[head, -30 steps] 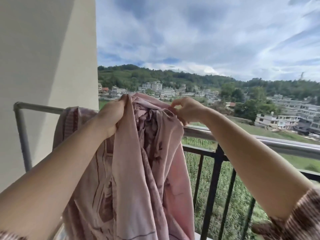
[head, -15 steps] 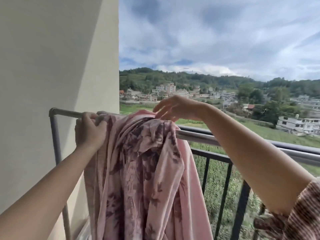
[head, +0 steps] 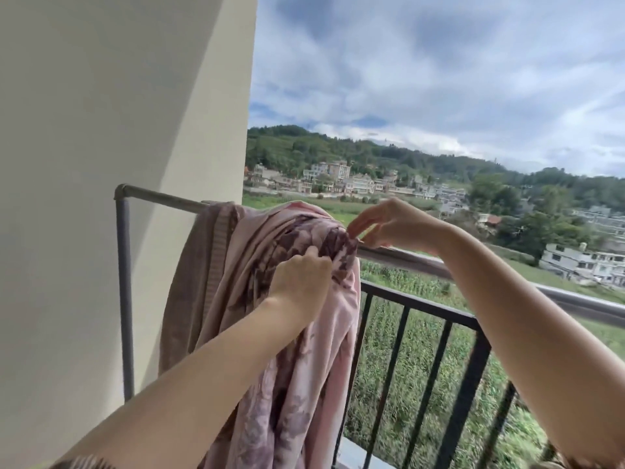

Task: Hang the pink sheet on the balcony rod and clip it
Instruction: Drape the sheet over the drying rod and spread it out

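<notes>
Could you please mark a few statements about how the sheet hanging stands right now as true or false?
1. The pink sheet hangs over the rod. True.
2. The left hand grips the bare rod. False: it holds a fold of the sheet.
3. The right hand pinches the sheet's edge at the rod. True.
4. A clip is fastened on the sheet. False: no clip is visible.
5. The sheet lies spread flat along the rod. False: it is bunched.

Bunched pink floral sheet (head: 304,333) over grey rod (head: 162,199)
</notes>
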The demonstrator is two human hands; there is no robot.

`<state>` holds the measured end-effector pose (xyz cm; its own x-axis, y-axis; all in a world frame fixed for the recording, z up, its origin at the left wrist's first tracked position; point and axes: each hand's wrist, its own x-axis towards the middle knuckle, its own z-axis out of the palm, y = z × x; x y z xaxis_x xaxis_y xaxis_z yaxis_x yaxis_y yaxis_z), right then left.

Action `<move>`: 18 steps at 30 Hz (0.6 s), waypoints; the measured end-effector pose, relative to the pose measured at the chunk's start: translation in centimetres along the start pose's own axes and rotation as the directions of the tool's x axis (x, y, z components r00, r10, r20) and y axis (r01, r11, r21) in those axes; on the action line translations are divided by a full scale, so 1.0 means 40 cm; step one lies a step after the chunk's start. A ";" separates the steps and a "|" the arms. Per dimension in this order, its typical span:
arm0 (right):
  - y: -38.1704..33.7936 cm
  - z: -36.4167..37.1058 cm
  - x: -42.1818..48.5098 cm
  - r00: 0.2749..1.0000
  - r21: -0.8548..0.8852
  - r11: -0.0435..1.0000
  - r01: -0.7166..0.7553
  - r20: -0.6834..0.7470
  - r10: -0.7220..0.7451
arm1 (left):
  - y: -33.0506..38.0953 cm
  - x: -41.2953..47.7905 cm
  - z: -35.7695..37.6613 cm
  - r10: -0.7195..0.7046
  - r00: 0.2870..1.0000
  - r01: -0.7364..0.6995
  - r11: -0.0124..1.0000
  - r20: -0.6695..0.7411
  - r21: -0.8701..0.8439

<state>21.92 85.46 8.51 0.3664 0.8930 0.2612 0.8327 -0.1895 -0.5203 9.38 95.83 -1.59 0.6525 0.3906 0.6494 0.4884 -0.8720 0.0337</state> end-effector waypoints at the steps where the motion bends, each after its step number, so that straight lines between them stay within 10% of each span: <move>1: 0.004 0.001 -0.005 1.000 0.015 1.000 -0.006 -0.007 0.006 | -0.022 0.003 -0.013 -0.018 1.000 0.017 0.989 -0.006 -0.144; 7: 0.003 0.018 -0.009 0.998 -0.090 0.996 -0.010 0.054 0.015 | -0.155 0.073 -0.139 -0.068 0.998 0.044 0.744 -0.011 -0.667; 12: -0.034 0.090 0.044 0.969 -0.164 0.986 0.014 -0.241 -0.054 | -0.182 0.145 -0.133 -0.180 0.935 0.324 0.076 0.307 -0.943; 18: -0.027 0.041 0.096 0.957 0.283 0.940 -0.189 -0.160 0.241 | -0.204 0.195 -0.183 -0.145 0.896 0.442 0.219 0.419 -0.870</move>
<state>21.73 89.76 8.75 0.6176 0.7439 0.2553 0.5965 -0.2315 -0.7685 6.25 103.83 8.78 0.7566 0.6005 0.2589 -0.1088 -0.2749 0.9553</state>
